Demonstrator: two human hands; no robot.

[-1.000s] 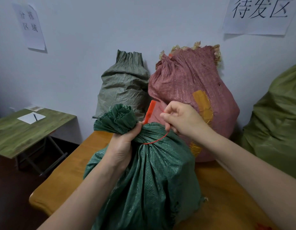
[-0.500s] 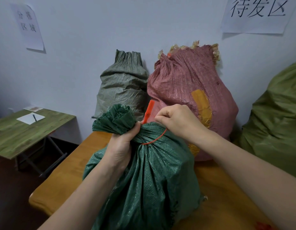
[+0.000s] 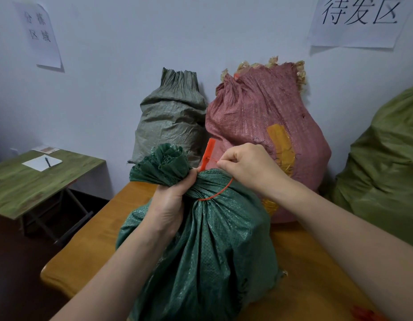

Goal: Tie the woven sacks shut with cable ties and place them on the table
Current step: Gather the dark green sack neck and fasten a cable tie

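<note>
Head view: left hand (image 3: 168, 205) grips neck of green sack (image 3: 212, 253), right hand (image 3: 249, 167) pinches cable tie (image 3: 208, 154), near left edge of table (image 3: 85, 251).

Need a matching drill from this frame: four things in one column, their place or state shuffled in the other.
Column one
1. dark green woven sack
2. red plastic cable tie
3. pink woven sack
4. black pen

Column two
A. lies on the white paper sheet on the small green table
B. carries a yellow tape patch
C. neck in the grip of the left hand
D. loops a sack's neck, tail pinched in the grip of the right hand

Pairs: 1-C, 2-D, 3-B, 4-A.
</note>
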